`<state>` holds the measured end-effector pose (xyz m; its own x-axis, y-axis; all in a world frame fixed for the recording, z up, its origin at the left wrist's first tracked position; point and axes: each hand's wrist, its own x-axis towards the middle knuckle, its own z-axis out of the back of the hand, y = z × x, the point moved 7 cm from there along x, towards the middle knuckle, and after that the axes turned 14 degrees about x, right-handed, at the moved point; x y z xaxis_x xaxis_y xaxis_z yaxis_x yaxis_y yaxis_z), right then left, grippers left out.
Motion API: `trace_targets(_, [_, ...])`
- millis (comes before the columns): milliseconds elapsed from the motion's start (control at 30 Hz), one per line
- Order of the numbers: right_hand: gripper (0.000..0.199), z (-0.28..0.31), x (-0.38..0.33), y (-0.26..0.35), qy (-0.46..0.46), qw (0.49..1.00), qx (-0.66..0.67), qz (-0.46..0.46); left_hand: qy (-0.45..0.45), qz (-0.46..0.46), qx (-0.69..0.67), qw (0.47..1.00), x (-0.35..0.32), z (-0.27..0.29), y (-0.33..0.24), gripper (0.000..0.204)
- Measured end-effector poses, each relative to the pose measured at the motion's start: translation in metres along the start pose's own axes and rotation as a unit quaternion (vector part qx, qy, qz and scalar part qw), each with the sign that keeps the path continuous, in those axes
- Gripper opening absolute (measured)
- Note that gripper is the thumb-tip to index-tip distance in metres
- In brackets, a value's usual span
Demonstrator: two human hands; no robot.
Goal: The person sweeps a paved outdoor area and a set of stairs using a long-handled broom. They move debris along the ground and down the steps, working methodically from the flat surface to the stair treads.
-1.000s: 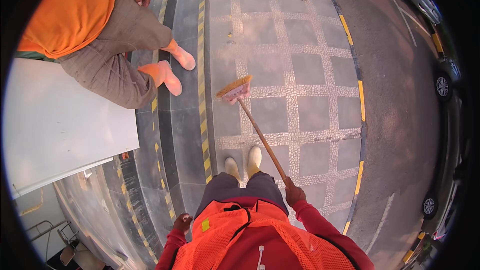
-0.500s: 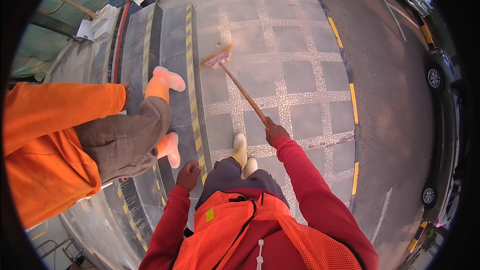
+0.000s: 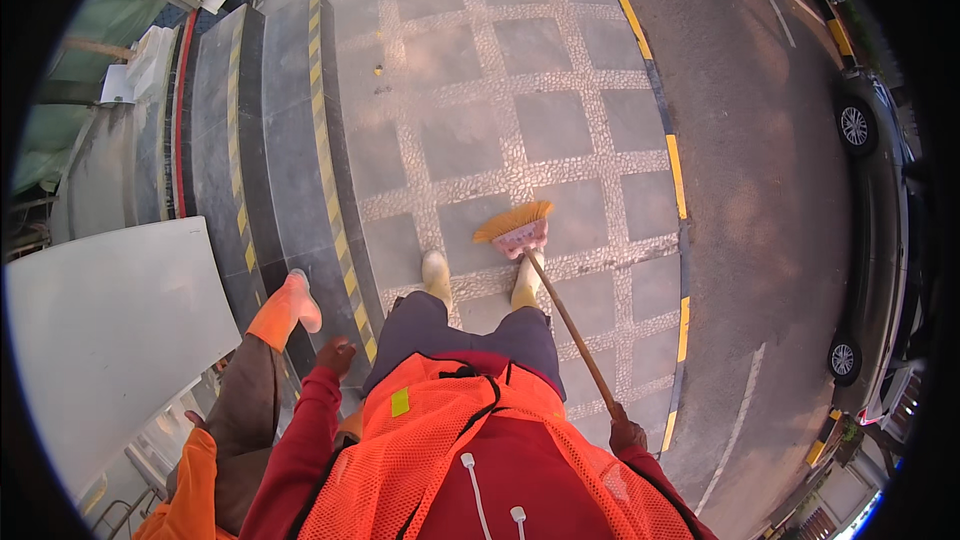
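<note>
**K:** Broom [image 3: 548,285] status?

**R:** Held in right hand [image 3: 626,433], low and to the person's right. Fingers closed around the top end of the wooden handle. Handle slants up and left across the frame to the head.

**K:** Head position?

**R:** Pink block with orange-yellow bristles fanned out, down on the paved sidewalk [image 3: 480,90], just ahead of the right shoe [image 3: 526,282]. Looks like it's touching a grey slab at the edge of a pebble strip.

**K:** Left hand?

**R:** Left hand [image 3: 337,355] holds nothing, hanging at the person's side by the thigh. Fingers curled loosely inward; can't tell if fully closed, too small in view.

**K:** What's around?

**R:** Left shoe [image 3: 435,273] is beside the right one, both pale, on the paving. Dark stone steps [image 3: 270,160] with yellow-black striped edges run along the left. Second person at lower left: orange top, brown trousers, one foot in an orange-pink shoe [image 3: 288,306] on the lowest step, near the left hand but apart from it. White flat panel [image 3: 100,330] at far left. On the right, a yellow-and-black kerb [image 3: 678,175], then asphalt road, with a dark parked car [image 3: 880,240] at the edge.
</note>
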<state>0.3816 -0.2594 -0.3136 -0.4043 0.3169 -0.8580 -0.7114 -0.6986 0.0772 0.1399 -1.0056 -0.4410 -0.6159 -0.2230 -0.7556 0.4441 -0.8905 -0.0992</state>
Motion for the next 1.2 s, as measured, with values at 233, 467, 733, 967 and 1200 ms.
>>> trace_targets(233, [0.058, 0.069, 0.22, 0.173, -0.022, 0.991, 0.039, 0.128, 0.006, -0.081, -0.077, 0.994, -0.034, 0.026, -0.199, 0.055])
trace_targets(467, [0.052, 0.231, 0.285, 0.322, -0.049, 0.967, 0.033, 0.249, -0.021, -0.133, -0.251, 0.959, -0.061, 0.06, -0.289, 0.047])
trace_targets(733, [0.057, 0.253, 0.211, 0.016, -0.038, 0.994, 0.004, 0.101, -0.022, 0.289, -0.084, 0.953, -0.23, -0.041, 0.009, 0.05])
trace_targets(967, [0.061, 0.256, 0.293, 0.131, -0.033, 0.995, -0.003, 0.099, 0.089, 0.136, 0.078, 0.984, -0.123, -0.024, -0.18, 0.053])
trace_targets(1200, [0.036, 0.308, 0.315, 0.558, 0.149, 0.831, 0.404, 0.353, -0.242, -0.399, 0.021, 0.884, -0.012, 0.177, -0.635, 0.091])
